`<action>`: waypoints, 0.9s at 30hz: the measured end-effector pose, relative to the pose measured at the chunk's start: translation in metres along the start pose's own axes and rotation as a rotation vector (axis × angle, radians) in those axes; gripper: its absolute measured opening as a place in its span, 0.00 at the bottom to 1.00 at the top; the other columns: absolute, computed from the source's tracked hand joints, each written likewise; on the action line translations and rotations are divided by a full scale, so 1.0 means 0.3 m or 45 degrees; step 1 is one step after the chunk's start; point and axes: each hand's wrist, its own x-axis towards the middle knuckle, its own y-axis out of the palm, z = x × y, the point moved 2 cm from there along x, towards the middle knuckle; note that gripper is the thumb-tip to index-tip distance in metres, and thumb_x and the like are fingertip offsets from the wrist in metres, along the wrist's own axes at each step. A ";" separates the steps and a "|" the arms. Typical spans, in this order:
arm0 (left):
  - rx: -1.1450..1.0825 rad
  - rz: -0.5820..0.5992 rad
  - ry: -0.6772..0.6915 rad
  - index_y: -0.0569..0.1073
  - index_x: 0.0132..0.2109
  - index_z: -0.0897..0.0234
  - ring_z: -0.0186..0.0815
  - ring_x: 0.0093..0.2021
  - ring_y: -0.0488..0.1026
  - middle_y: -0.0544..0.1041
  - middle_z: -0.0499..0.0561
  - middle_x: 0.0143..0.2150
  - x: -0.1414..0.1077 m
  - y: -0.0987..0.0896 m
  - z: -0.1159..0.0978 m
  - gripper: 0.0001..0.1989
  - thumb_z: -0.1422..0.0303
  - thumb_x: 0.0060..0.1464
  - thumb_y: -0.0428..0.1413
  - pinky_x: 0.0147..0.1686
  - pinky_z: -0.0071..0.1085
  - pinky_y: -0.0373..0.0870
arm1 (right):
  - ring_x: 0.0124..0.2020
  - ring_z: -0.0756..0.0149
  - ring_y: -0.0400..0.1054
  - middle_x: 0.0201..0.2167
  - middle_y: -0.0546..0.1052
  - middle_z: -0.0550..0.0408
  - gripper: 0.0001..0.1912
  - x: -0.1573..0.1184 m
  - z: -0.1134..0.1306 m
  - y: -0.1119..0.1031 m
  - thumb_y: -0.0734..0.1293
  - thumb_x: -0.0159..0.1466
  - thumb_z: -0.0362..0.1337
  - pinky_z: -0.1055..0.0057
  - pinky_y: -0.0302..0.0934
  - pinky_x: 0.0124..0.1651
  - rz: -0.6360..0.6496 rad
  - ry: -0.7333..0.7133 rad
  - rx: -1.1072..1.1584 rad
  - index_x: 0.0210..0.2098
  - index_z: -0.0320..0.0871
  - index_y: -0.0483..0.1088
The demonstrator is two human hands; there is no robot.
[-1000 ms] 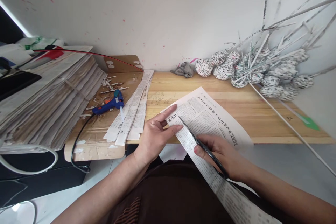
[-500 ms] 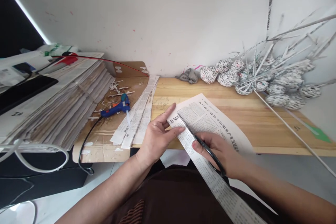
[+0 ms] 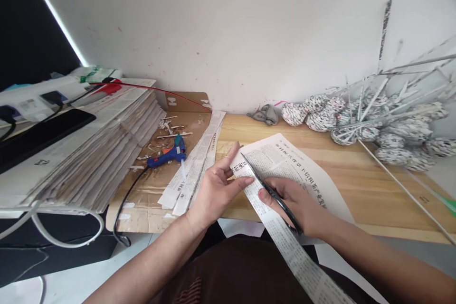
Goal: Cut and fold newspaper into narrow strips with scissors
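Observation:
My right hand (image 3: 294, 204) grips a pair of black-handled scissors (image 3: 272, 193), whose blades lie across a sheet of newspaper (image 3: 295, 161). A long strip (image 3: 281, 232), nearly cut free along one side, hangs down over my lap. With the thumb on top and the fingers beneath, my left hand (image 3: 219, 187) pinches the sheet near its far left edge, close to the scissor tips. Several cut newspaper strips (image 3: 194, 171) lie just left of my left hand.
A blue glue gun (image 3: 167, 152) with a black cord rests on flattened cardboard (image 3: 142, 209) among paper scraps. At left stands a tall newspaper stack (image 3: 124, 137) under a power strip (image 3: 32, 104). Woven paper balls (image 3: 322, 121) and long paper rods (image 3: 402, 187) occupy the back right.
The view has shifted, so the surroundings sit lower and mostly further right. Both hands keep their hold on the sheet and scissors; the blades look slightly more closed.

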 end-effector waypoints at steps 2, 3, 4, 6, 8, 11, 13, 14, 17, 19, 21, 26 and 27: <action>-0.021 -0.019 0.020 0.65 0.69 0.55 0.43 0.65 0.71 0.68 0.52 0.70 0.012 -0.011 -0.007 0.43 0.69 0.48 0.70 0.63 0.36 0.70 | 0.25 0.70 0.53 0.23 0.58 0.62 0.25 0.019 0.015 0.002 0.69 0.63 0.56 0.71 0.48 0.27 -0.007 -0.009 -0.009 0.25 0.45 0.57; -0.034 -0.027 0.027 0.65 0.69 0.56 0.43 0.65 0.70 0.68 0.52 0.70 0.019 -0.017 -0.010 0.43 0.69 0.48 0.70 0.64 0.37 0.69 | 0.25 0.70 0.53 0.22 0.58 0.62 0.26 0.029 0.022 0.003 0.70 0.63 0.57 0.71 0.48 0.27 -0.015 -0.020 -0.021 0.25 0.45 0.57; -0.046 -0.037 0.029 0.65 0.69 0.56 0.43 0.65 0.70 0.68 0.53 0.70 0.025 -0.023 -0.012 0.43 0.69 0.47 0.70 0.64 0.38 0.69 | 0.25 0.70 0.53 0.22 0.58 0.62 0.27 0.040 0.028 0.004 0.70 0.62 0.58 0.71 0.48 0.27 -0.023 -0.035 -0.031 0.24 0.45 0.57; -0.061 -0.057 0.026 0.63 0.70 0.55 0.43 0.64 0.71 0.70 0.54 0.68 0.040 -0.035 -0.014 0.45 0.70 0.47 0.70 0.64 0.39 0.69 | 0.25 0.70 0.53 0.22 0.58 0.62 0.27 0.066 0.034 0.004 0.70 0.61 0.58 0.71 0.47 0.26 -0.032 -0.071 -0.055 0.24 0.45 0.58; -0.073 -0.091 0.039 0.61 0.71 0.54 0.43 0.62 0.72 0.72 0.55 0.67 0.057 -0.046 -0.016 0.47 0.70 0.47 0.70 0.63 0.40 0.70 | 0.25 0.70 0.52 0.22 0.58 0.62 0.26 0.098 0.031 -0.004 0.70 0.62 0.57 0.71 0.46 0.26 -0.043 -0.129 -0.097 0.24 0.45 0.58; -0.106 -0.151 0.115 0.59 0.72 0.53 0.43 0.60 0.74 0.75 0.55 0.63 0.083 -0.057 -0.015 0.49 0.71 0.46 0.70 0.60 0.41 0.72 | 0.25 0.70 0.50 0.22 0.57 0.62 0.25 0.158 0.013 -0.030 0.71 0.63 0.54 0.70 0.44 0.25 -0.078 -0.250 -0.193 0.24 0.46 0.57; -0.126 -0.194 0.167 0.59 0.71 0.54 0.41 0.56 0.76 0.77 0.55 0.59 0.098 -0.060 -0.008 0.47 0.72 0.47 0.70 0.56 0.39 0.74 | 0.24 0.70 0.50 0.21 0.57 0.62 0.25 0.200 -0.003 -0.045 0.71 0.63 0.54 0.70 0.44 0.25 -0.084 -0.295 -0.198 0.24 0.46 0.57; -0.131 -0.228 0.187 0.61 0.69 0.55 0.40 0.54 0.77 0.78 0.56 0.57 0.104 -0.062 -0.003 0.45 0.72 0.47 0.69 0.54 0.37 0.75 | 0.23 0.70 0.51 0.21 0.57 0.62 0.25 0.218 -0.010 -0.050 0.71 0.63 0.54 0.70 0.44 0.25 -0.083 -0.306 -0.183 0.24 0.46 0.57; -0.131 -0.356 0.231 0.65 0.58 0.59 0.36 0.46 0.78 0.78 0.54 0.51 0.117 -0.067 0.017 0.33 0.71 0.47 0.69 0.47 0.33 0.76 | 0.23 0.70 0.50 0.21 0.56 0.62 0.26 0.256 -0.027 -0.048 0.71 0.63 0.55 0.69 0.43 0.24 -0.079 -0.328 -0.145 0.23 0.47 0.55; -0.127 -0.412 0.261 0.64 0.51 0.59 0.34 0.43 0.78 0.77 0.51 0.47 0.120 -0.071 0.027 0.28 0.72 0.47 0.69 0.44 0.31 0.75 | 0.24 0.70 0.49 0.22 0.55 0.62 0.26 0.264 -0.033 -0.038 0.71 0.63 0.54 0.69 0.44 0.25 -0.080 -0.343 -0.135 0.23 0.47 0.55; -0.124 -0.432 0.277 0.62 0.50 0.58 0.33 0.42 0.77 0.77 0.50 0.47 0.122 -0.073 0.034 0.28 0.72 0.48 0.69 0.43 0.31 0.75 | 0.24 0.70 0.49 0.22 0.55 0.61 0.26 0.266 -0.036 -0.027 0.72 0.62 0.54 0.69 0.44 0.25 -0.076 -0.341 -0.112 0.23 0.47 0.55; -0.128 -0.460 0.278 0.62 0.51 0.57 0.32 0.42 0.76 0.76 0.49 0.47 0.126 -0.081 0.048 0.28 0.72 0.48 0.69 0.42 0.30 0.74 | 0.24 0.70 0.49 0.21 0.55 0.62 0.27 0.270 -0.042 -0.016 0.73 0.61 0.53 0.70 0.43 0.24 -0.049 -0.286 -0.024 0.23 0.47 0.55; -0.108 -0.466 0.280 0.64 0.50 0.58 0.32 0.42 0.76 0.76 0.49 0.46 0.127 -0.083 0.050 0.26 0.72 0.48 0.69 0.43 0.30 0.74 | 0.24 0.70 0.49 0.21 0.55 0.62 0.27 0.272 -0.044 -0.016 0.73 0.61 0.53 0.70 0.43 0.24 -0.045 -0.277 -0.018 0.23 0.47 0.55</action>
